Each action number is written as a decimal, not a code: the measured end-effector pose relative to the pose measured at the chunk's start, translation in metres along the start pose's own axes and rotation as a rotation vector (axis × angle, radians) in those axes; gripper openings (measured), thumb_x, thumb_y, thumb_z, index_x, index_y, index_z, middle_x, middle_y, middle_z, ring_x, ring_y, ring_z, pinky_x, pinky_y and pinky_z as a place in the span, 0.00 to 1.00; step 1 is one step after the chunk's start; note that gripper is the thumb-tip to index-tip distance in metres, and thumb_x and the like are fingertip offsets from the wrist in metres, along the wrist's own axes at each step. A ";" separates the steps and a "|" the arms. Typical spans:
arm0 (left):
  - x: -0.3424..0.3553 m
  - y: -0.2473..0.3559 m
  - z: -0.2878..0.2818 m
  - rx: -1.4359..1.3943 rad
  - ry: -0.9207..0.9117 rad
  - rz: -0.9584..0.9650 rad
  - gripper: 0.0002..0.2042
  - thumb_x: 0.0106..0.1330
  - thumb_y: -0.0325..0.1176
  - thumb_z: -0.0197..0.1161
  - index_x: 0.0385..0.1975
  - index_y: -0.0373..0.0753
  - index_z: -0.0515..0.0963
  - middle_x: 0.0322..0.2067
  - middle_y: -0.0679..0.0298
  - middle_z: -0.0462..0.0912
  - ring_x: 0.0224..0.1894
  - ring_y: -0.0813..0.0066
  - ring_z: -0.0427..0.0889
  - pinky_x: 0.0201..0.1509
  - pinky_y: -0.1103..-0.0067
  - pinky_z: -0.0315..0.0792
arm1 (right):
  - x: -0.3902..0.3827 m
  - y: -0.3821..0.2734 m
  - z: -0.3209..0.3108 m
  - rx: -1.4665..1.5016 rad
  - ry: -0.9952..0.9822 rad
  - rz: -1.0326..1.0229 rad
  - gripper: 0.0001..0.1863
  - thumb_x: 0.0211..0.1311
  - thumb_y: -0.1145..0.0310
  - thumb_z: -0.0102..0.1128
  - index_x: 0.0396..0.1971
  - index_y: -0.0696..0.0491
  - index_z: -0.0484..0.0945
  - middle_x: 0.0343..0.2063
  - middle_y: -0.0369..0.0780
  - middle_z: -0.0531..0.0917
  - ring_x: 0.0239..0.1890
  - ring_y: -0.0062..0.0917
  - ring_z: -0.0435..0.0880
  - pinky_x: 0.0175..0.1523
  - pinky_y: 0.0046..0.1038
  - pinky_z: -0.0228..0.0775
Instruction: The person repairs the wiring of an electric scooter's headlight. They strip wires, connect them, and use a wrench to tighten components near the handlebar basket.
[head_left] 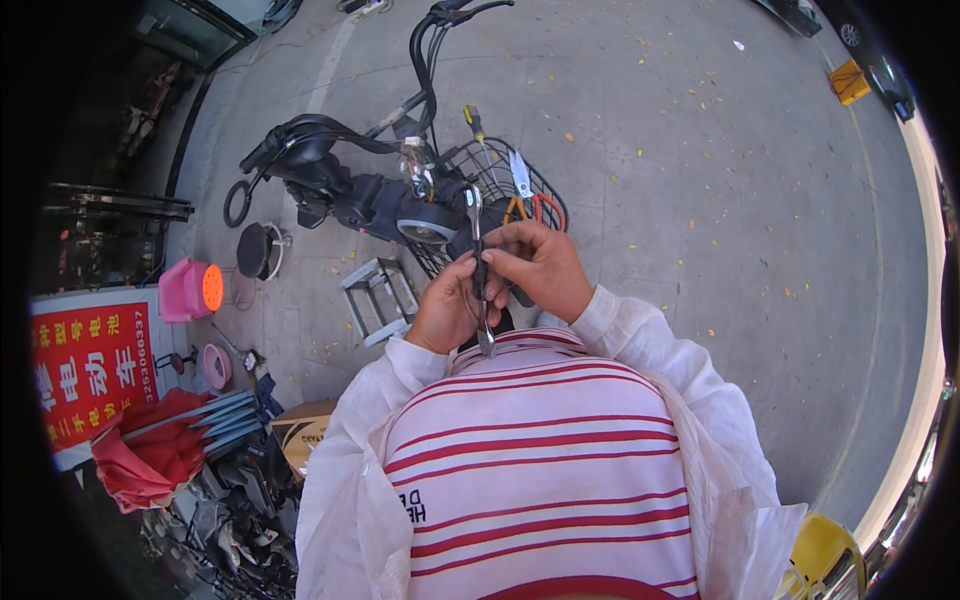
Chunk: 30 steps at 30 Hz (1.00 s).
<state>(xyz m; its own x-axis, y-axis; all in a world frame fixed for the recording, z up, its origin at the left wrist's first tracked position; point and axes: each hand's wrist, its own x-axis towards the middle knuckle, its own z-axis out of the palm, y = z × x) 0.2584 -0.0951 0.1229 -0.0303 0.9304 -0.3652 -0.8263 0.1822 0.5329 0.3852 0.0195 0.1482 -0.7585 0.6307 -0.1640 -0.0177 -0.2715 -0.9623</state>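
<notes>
Close in front of my chest is a shiny metal wrench [478,225], standing roughly upright, with a round head at its far end and a forked-looking end toward me. Something dark covers its middle, and I cannot make out what. My left hand [445,305] closes around the lower part from the left. From the right, the thumb and fingers of my right hand [545,268] pinch the dark middle. Just beyond is the black wire basket [545,185] of an electric bike, holding red-handled scissors [521,178], a yellow-handled screwdriver [474,125] and orange-handled pliers [514,208].
The black electric bike [350,200] stands ahead, with loose wiring [417,168] exposed near its headlight. A grey metal frame stool [380,300], a round black stool [255,250] and a pink bin [180,290] are at left. A folded red umbrella [155,450] lies lower left.
</notes>
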 end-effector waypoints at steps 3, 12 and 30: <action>0.000 0.000 0.012 0.155 0.066 0.044 0.13 0.72 0.38 0.44 0.47 0.38 0.69 0.29 0.64 0.75 0.32 0.69 0.78 0.28 0.78 0.73 | 0.001 0.004 -0.001 0.233 0.017 0.124 0.09 0.61 0.74 0.61 0.37 0.64 0.76 0.20 0.39 0.79 0.16 0.19 0.75 0.21 0.20 0.67; 0.008 -0.014 0.013 0.522 0.238 0.209 0.13 0.73 0.34 0.47 0.52 0.35 0.70 0.33 0.66 0.77 0.34 0.78 0.79 0.35 0.80 0.76 | 0.005 0.015 -0.009 0.206 0.055 0.121 0.05 0.61 0.74 0.59 0.33 0.61 0.76 0.25 0.36 0.80 0.21 0.16 0.76 0.26 0.19 0.68; 0.004 -0.011 0.003 0.008 0.212 0.142 0.18 0.75 0.40 0.39 0.53 0.33 0.68 0.34 0.63 0.74 0.38 0.73 0.75 0.48 0.68 0.75 | 0.014 0.040 -0.012 -0.005 0.162 -0.066 0.08 0.60 0.75 0.60 0.37 0.62 0.75 0.22 0.37 0.81 0.27 0.16 0.82 0.31 0.18 0.76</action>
<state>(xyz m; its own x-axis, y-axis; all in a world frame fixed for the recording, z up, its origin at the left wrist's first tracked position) 0.2695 -0.0922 0.1175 -0.2638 0.8596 -0.4376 -0.8010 0.0575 0.5959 0.3821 0.0260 0.1048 -0.6406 0.7562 -0.1332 -0.0603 -0.2224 -0.9731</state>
